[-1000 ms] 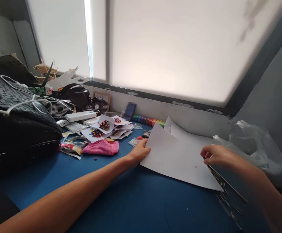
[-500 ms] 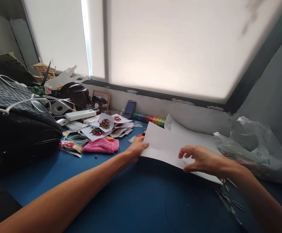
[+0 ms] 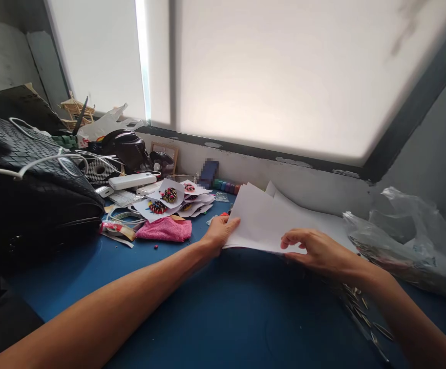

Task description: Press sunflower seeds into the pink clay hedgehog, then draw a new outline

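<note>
Slivers (image 3: 383, 330), thin and loose, lie scattered on the blue table (image 3: 215, 318), beside the right forearm. The right hand (image 3: 317, 251) is at the paper's near edge, thumb low along it and fingers curled above; whether it pinches the sheet I cannot tell. The left hand (image 3: 219, 234) grasps the paper (image 3: 259, 218) by its left edge, thumb on top. The paper lies between the hands, its far part curling up near the wall. Right of it slumps a clear plastic bag (image 3: 426, 251). To the left, a pink cloth (image 3: 165, 229) sits just in front of cards (image 3: 174, 185) bearing colourful pieces, near a black bag (image 3: 42, 205). Behind everything hangs a pale blind (image 3: 269, 77).
</note>
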Motion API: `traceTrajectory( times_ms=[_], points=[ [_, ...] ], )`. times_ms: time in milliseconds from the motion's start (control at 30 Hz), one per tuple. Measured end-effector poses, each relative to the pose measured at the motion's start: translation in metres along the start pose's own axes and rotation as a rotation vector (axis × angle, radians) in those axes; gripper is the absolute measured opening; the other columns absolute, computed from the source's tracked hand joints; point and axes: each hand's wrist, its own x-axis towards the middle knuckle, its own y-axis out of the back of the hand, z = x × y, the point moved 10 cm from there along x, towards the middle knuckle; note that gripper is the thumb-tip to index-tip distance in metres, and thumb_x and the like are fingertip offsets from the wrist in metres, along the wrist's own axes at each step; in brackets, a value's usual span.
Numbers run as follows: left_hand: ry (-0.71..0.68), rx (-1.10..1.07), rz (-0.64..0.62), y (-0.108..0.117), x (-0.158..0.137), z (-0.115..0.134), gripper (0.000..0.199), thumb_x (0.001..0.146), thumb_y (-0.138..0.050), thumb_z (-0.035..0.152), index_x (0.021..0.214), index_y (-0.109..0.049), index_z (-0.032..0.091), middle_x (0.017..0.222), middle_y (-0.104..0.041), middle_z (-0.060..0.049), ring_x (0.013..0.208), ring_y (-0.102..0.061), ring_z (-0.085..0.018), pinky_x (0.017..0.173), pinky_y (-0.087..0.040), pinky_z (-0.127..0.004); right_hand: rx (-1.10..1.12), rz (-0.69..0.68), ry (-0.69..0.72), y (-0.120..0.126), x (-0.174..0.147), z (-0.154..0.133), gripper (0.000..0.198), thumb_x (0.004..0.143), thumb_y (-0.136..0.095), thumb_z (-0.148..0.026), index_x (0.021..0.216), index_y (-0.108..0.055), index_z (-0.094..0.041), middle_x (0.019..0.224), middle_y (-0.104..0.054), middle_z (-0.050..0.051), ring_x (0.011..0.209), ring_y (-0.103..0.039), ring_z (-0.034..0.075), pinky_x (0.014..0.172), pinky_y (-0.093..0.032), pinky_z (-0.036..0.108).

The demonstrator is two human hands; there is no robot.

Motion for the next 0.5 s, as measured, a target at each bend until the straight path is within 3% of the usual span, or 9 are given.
traceTrajectory(
  times_ms=[100,233,367,500],
  points=[
    [-0.032,-0.014,0.022,0.003,0.001,0.002,0.025,0.095,-0.056,0.034,0.108,-0.060,0.012,0.100,-0.063,-0.006,0.081,-0.063,-0.016,0.070,-0.055,-0.032,0.012,-0.014,0.008,-0.001,0.000,-0.003,0.028,0.080,-0.059,-0.046,0.095,-0.068,-0.025,0.103,-0.069,0.006,0.096,-0.062,0.026,0.081,-0.047,0.035],
    [-0.112,-0.047,0.059,0.004,-0.003,0.009,0.030,0.086,-0.068,0.039,0.084,-0.066,0.009,0.077,-0.066,-0.005,0.060,-0.059,-0.011,0.055,-0.046,-0.022,0.046,0.039,0.044,-0.004,0.001,-0.021,0.038,0.083,-0.056,-0.058,0.099,-0.069,-0.025,0.109,-0.069,0.006,0.095,-0.064,0.025,0.080,-0.049,0.034],
    [-0.163,-0.068,0.073,0.001,-0.007,0.014,0.038,0.074,-0.076,0.045,0.076,-0.068,0.009,0.071,-0.067,-0.006,0.055,-0.056,-0.011,0.051,-0.041,-0.021,-0.029,0.208,0.163,-0.003,0.002,-0.049,0.034,0.086,-0.058,-0.049,0.105,-0.067,-0.023,0.117,-0.066,0.008,0.090,-0.066,0.022,0.080,-0.050,0.034],
    [-0.174,-0.062,0.083,0.001,-0.008,0.014,0.041,0.072,-0.076,0.049,0.071,-0.066,0.010,0.064,-0.063,-0.003,0.050,-0.051,-0.010,0.048,-0.038,-0.021,-0.112,0.266,0.188,-0.012,0.004,-0.061,0.032,0.085,-0.063,-0.038,0.111,-0.064,-0.020,0.121,-0.064,0.010,0.095,-0.065,0.023,0.083,-0.050,0.037]
  ],
)
